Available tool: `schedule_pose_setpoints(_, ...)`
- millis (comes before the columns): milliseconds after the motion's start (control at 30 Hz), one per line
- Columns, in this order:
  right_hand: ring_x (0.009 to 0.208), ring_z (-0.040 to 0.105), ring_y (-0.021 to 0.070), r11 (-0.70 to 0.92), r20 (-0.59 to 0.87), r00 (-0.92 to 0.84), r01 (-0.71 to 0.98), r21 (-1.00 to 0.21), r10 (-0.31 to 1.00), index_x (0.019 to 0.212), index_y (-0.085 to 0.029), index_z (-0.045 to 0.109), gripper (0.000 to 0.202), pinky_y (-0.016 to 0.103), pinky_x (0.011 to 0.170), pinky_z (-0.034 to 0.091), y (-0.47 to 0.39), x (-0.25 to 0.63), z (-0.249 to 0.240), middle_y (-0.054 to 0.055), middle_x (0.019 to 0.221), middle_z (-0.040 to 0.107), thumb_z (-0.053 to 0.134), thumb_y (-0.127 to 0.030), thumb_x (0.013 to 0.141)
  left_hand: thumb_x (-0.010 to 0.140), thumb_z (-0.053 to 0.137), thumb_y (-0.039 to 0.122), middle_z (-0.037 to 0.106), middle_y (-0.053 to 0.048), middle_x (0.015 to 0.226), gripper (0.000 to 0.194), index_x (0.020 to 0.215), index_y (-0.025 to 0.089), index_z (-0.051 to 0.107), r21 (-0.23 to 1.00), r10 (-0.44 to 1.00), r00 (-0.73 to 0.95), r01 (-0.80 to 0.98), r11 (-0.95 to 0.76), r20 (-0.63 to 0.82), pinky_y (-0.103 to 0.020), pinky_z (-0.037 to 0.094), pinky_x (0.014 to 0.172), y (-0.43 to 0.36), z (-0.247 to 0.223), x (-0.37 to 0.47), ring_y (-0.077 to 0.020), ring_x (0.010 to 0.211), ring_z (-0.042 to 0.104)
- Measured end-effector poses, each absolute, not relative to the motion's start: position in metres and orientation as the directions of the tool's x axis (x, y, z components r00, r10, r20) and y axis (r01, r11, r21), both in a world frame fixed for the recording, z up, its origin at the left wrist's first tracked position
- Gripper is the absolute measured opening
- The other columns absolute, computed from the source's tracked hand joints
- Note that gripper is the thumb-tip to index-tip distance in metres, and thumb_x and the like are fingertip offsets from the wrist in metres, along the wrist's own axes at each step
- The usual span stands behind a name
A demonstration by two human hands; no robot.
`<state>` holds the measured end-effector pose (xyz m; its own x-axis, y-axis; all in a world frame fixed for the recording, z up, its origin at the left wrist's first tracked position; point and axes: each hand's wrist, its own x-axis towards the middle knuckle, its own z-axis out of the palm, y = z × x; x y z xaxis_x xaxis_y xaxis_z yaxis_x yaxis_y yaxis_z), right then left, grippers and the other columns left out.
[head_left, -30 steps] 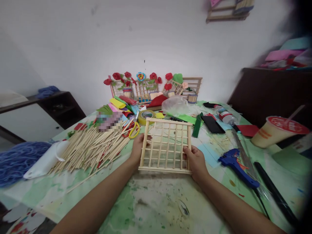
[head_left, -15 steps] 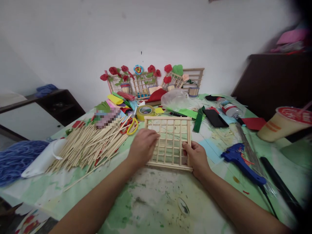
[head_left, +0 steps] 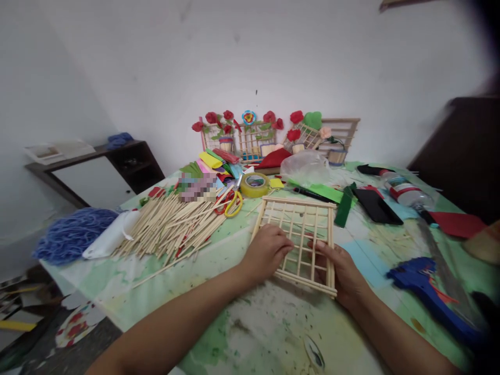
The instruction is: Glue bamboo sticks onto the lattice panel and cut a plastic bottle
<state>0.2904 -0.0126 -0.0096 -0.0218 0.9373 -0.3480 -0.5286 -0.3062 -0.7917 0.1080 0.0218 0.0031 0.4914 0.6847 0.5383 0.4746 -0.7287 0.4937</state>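
The right hand point(head_left: 346, 271) pinches the side of the frame point(head_left: 303, 234): likely light, stiff, fragile, best held there. The left hand's point(head_left: 267, 250) grip is unclear.

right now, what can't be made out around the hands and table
All in the head view:
Right hand: some fingers are partly hidden behind the wooden lattice.
Left hand: its own back hides the palm; grip unclear.
Patch by the loose sticks: pixelated.
Blue glue gun: handle end lost in dark blur.
Beige object: cut off by the right edge.
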Motion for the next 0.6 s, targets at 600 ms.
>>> schedule_pose_setpoints(600, 0.052, 0.057, 0.0136, -0.249, -0.29, -0.006, -0.53, -0.81, 0.957, 0.084, -0.017, 0.064, 0.032, 0.024, 0.046, 0.046, -0.012, 0.293, -0.015, -0.001, 0.063, 0.061, 0.076, -0.037, 0.062, 0.085, 0.052, 0.022, 0.043, 0.006, 0.058, 0.018, 0.069, 0.018, 0.043, 0.817, 0.9, -0.396, -0.449, -0.361, 0.18, -0.012, 0.036, 0.048, 0.088, 0.032, 0.027, -0.003, 0.048, 0.042)
